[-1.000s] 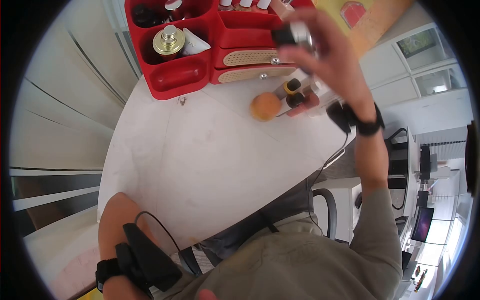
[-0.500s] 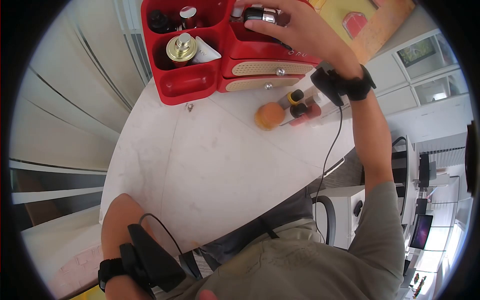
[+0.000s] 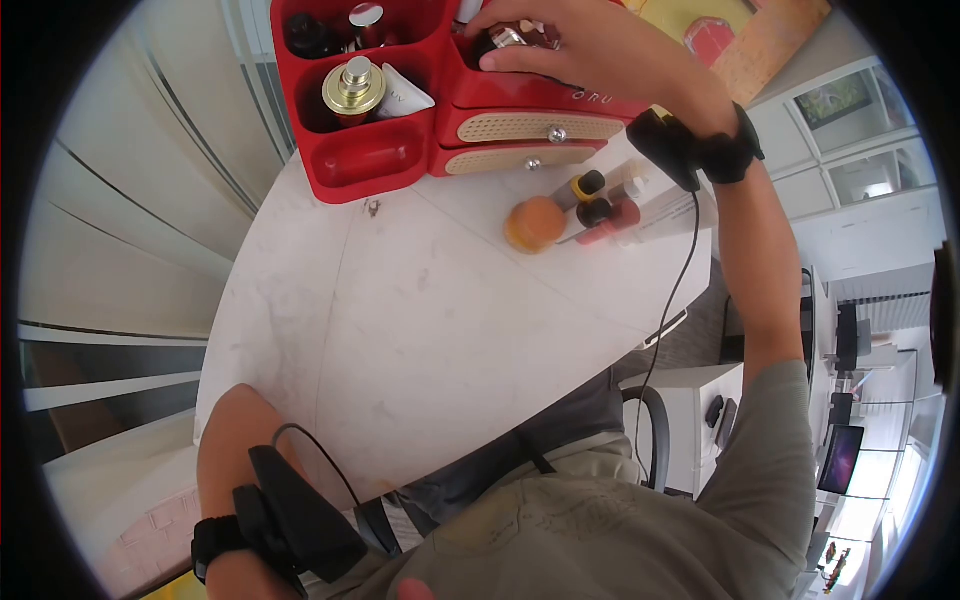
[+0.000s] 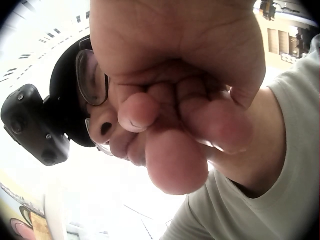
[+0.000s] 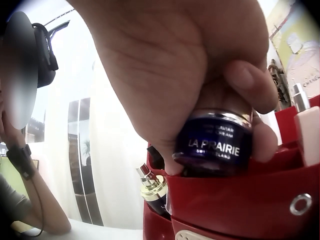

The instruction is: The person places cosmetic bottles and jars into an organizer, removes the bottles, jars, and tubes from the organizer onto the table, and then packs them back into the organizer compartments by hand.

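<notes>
My right hand (image 3: 590,48) grips a dark blue cream jar (image 5: 215,145) with a silver lid, thumb on one side and fingers on the other. In the right wrist view the jar is tilted, its base right at the front rim of an upper compartment of the red cosmetics organizer (image 3: 470,95). A pale pink bottle (image 5: 308,130) stands in the organizer beyond my fingers. My left hand (image 4: 180,65) is raised near the chin in the left wrist view, fingers loosely curled around nothing; in the head view only a fingertip (image 3: 414,590) shows at the bottom edge.
Gold-capped bottle (image 3: 353,90) and white tube (image 3: 406,94) share a left compartment of the organizer. On the white table (image 3: 430,340), before the drawers, are an orange-topped jar (image 3: 535,224) and several small bottles (image 3: 594,212). A black cable (image 3: 672,300) trails from the right wrist.
My right hand has carried the jar leftward from above the drawers' right side to the organizer's upper compartment, then lowered it slightly. The left arm has stayed still.
</notes>
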{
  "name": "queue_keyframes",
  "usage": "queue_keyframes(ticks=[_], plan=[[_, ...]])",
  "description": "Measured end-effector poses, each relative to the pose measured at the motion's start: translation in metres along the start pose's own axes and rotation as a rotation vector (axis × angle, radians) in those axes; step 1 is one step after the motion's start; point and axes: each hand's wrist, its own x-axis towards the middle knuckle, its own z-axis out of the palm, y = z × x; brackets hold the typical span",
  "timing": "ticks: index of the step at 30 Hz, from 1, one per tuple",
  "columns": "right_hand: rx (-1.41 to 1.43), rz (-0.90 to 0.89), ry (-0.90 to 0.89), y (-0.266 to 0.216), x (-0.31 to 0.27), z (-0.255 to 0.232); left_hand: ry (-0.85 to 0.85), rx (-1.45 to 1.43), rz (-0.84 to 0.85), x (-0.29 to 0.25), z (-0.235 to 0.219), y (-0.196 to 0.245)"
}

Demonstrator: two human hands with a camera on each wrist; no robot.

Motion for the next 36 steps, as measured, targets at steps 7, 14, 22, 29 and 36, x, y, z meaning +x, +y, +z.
queue_keyframes(ticks=[7,14,22,29,36], plan=[[0.120,-0.053,0.100,-0.003,0.001,0.010,0.009,-0.012,-0.098,0.000,0.000,0.005],[0.291,0.168,-0.010,0.001,-0.014,-0.019,-0.002,-0.069,-0.071,0.000,0.000,0.006],[0.168,-0.083,0.254,0.019,-0.013,0.023,0.013,-0.045,-0.091,-0.001,0.000,0.005],[0.189,0.095,0.401,0.010,-0.031,0.043,0.032,0.001,-0.141,0.000,0.001,0.005],[0.299,0.104,0.431,0.020,-0.045,0.058,0.023,-0.024,-0.024,0.001,0.002,0.010]])
